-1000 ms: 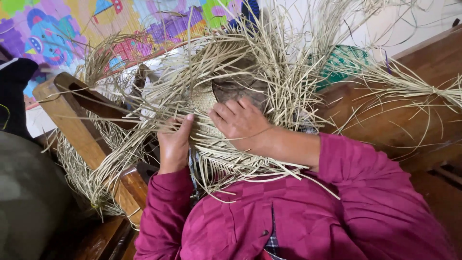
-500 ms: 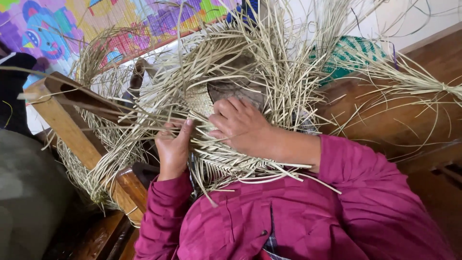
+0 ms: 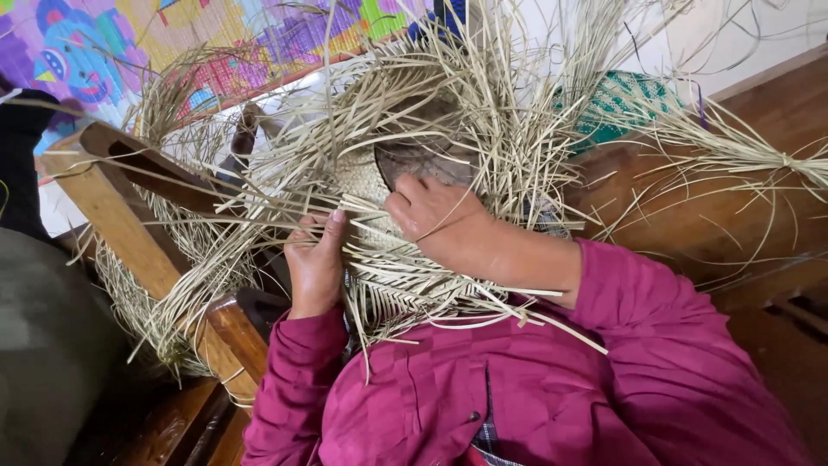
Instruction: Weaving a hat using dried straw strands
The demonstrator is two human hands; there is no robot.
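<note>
Person seen from above: magenta long-sleeved shirt (image 3: 535, 388) with a buttoned front placket, a dark button at mid-chest, and a checked blue-grey garment beneath. Sleeve cuffs end at the wrists; left hand (image 3: 315, 267) and right hand (image 3: 448, 229) are bare.

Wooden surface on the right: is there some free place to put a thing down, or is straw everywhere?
The wooden surface is mostly bare between the green woven piece and the magenta sleeve; only thin strands cross it. Around both hands, the straw weaving is crowded.

Weaving workshop: loose straw (image 3: 483, 112), wooden stand (image 3: 129, 224).
</note>
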